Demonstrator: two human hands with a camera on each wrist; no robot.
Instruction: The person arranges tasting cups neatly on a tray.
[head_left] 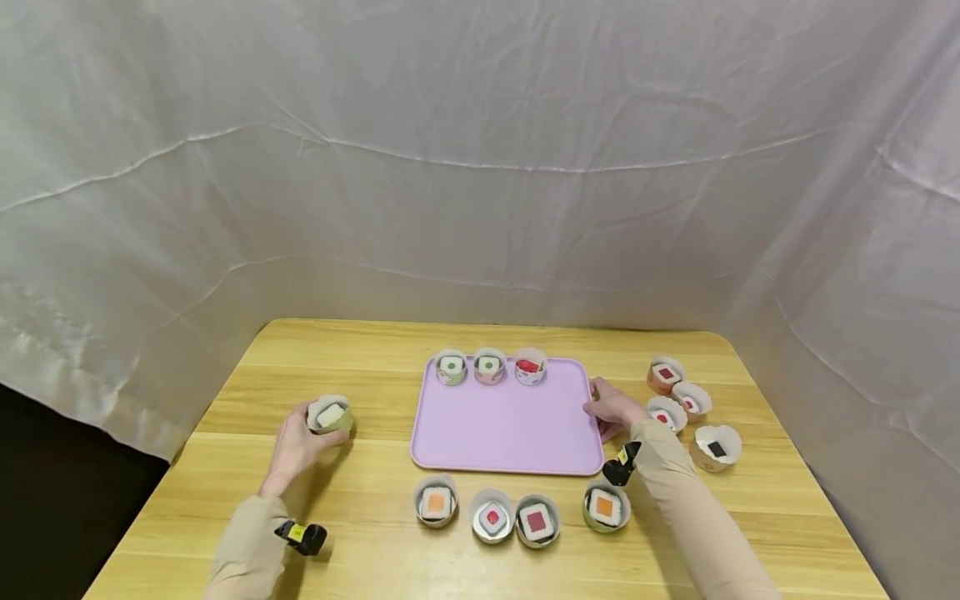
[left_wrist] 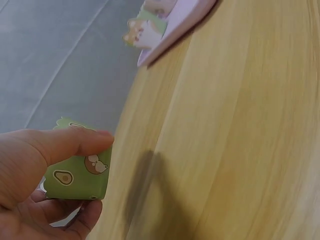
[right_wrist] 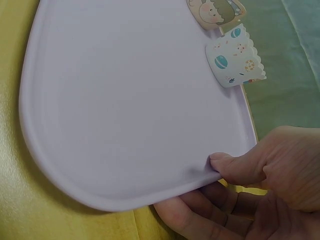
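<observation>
My left hand point(head_left: 295, 447) holds a green paper baking cup point(left_wrist: 80, 172) at the left of the table, thumb on one side and fingers on the other. The cup has avocado prints, and a white sushi piece point(head_left: 331, 415) sits inside. With my right hand point(head_left: 617, 407) I grip the right edge of a lilac tray point(head_left: 502, 429); in the right wrist view the thumb point(right_wrist: 232, 167) lies over the rim and the fingers are below it. Along the tray's back edge stand a green cup point(head_left: 451, 377), a pink cup point(head_left: 490, 377) and a white patterned cup point(head_left: 529, 377), each with a piece inside.
In front of the tray stand several filled cups, among them one with an orange-centred piece point(head_left: 435, 502) and a green one point(head_left: 604, 508) under the right forearm. More filled cups point(head_left: 664, 377) stand at the right. A grey curtain point(head_left: 480, 208) hangs behind the wooden table point(head_left: 375, 542).
</observation>
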